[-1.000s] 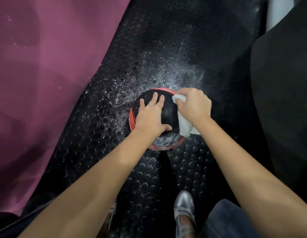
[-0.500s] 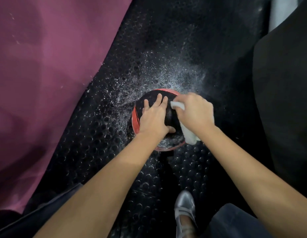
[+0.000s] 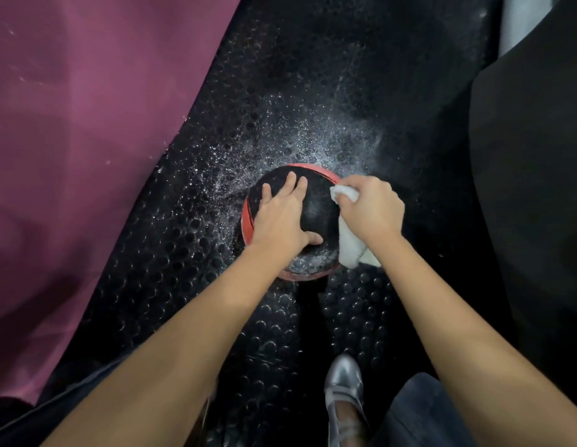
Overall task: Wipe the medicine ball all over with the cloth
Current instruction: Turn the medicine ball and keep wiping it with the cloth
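Now medicine ball (image 3: 316, 208) lies under left hand (image 3: 279, 221).

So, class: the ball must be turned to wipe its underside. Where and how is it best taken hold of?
Probably from above, palms on opposite flanks of the medicine ball: it is round, has no handle and looks wet near its front. The left hand already lies spread flat on top; the right hand, gripping the cloth, could cup the right side through it.

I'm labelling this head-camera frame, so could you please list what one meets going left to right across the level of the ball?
Purple fabric → studded black mat → left hand on the medicine ball → right hand gripping the white cloth → dark surface.
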A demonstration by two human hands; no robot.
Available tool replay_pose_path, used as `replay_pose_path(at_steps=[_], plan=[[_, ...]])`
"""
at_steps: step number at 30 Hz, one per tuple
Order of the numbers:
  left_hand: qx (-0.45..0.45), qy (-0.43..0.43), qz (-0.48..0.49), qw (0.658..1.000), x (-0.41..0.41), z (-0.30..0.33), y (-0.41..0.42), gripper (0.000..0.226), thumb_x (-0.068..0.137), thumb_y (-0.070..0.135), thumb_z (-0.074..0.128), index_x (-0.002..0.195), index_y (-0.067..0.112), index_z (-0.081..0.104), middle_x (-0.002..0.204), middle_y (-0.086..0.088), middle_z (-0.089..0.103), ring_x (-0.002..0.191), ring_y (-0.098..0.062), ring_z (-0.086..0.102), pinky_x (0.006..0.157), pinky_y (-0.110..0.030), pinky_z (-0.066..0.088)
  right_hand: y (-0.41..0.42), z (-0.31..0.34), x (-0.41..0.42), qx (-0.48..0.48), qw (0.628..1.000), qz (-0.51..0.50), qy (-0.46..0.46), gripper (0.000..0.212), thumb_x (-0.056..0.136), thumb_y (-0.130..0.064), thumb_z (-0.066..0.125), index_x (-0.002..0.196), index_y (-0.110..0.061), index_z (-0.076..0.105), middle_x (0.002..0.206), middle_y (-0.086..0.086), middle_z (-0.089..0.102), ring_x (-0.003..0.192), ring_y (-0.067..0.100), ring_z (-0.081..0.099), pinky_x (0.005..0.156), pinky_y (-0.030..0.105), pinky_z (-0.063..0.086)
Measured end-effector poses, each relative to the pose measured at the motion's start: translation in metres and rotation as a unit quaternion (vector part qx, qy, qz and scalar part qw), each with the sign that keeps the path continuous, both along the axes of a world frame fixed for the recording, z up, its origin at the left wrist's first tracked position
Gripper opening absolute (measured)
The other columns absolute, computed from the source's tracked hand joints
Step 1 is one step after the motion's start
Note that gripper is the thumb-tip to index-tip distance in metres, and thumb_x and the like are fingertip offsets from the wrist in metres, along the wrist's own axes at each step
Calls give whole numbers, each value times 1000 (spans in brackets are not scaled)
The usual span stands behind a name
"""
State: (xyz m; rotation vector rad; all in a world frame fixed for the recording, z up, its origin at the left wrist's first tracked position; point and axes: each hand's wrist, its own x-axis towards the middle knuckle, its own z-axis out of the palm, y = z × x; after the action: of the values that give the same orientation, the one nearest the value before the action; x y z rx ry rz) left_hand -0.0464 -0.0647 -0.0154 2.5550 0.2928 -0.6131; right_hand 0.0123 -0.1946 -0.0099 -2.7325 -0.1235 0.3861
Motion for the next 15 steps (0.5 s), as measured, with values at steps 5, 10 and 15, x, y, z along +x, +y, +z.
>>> replay_pose_path(at_steps=[5,10,15], plan=[[19,0,-26,999,2,-1,23,104,80,51,72,156,21,8,163,1,5,148,-33,9,119,-45,21,23,-4,5,22,999,17,-15,17,89,-23,54,96,-28,69,94,0,68,90,27,62,72,32,46],[48,18,-73,996,-7,-7,34,115,76,53,74,155,24,-4,163,5,-7,149,-31,-1,118,-49,24,44,1,17,31,997,73,5,21,90,-24,54,108,-27,65,100,0,68,94,24,60,70,29,41],[27,11,-42,999,-9,-6,39,114,75,46,77,155,28,-2,163,10,-5,150,-29,0,118,-44,24,34,-3,-12,42,993,100,-53,16,90,-26,54,102,-27,65,102,-1,64,91,23,58,70,32,41]])
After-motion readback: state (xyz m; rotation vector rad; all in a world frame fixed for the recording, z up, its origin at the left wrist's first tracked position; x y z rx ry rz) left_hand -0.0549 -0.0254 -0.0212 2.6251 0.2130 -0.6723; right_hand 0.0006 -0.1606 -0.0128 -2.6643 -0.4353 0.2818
